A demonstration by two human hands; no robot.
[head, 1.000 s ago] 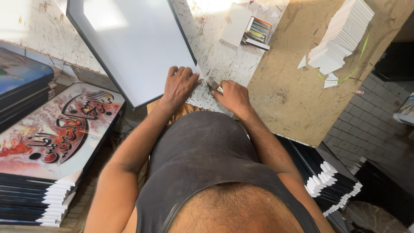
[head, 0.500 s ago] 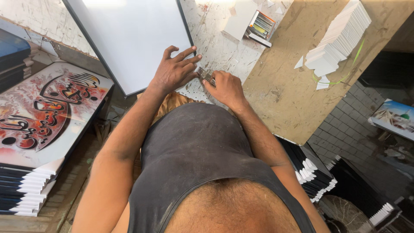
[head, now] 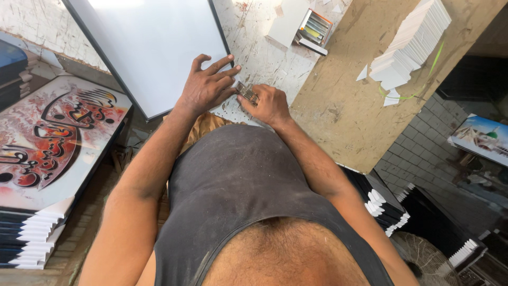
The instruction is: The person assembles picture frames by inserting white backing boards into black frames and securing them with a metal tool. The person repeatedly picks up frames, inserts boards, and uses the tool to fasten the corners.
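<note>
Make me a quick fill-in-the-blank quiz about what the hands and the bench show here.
1. The left hand presses on the corner of a white panel with a ____ frame.
2. The right hand holds a small ____ tool at that corner.
3. The stack of white cards lies on the ____ board.

Missing words: black; metal; brown

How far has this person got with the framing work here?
Already done, it seems: finished prints lie stacked at the left. In hand: the left hand presses the corner of a black-framed white panel lying on the table, while the right hand holds a small metal piece there. A stack of white corner pieces lies unused.
</note>
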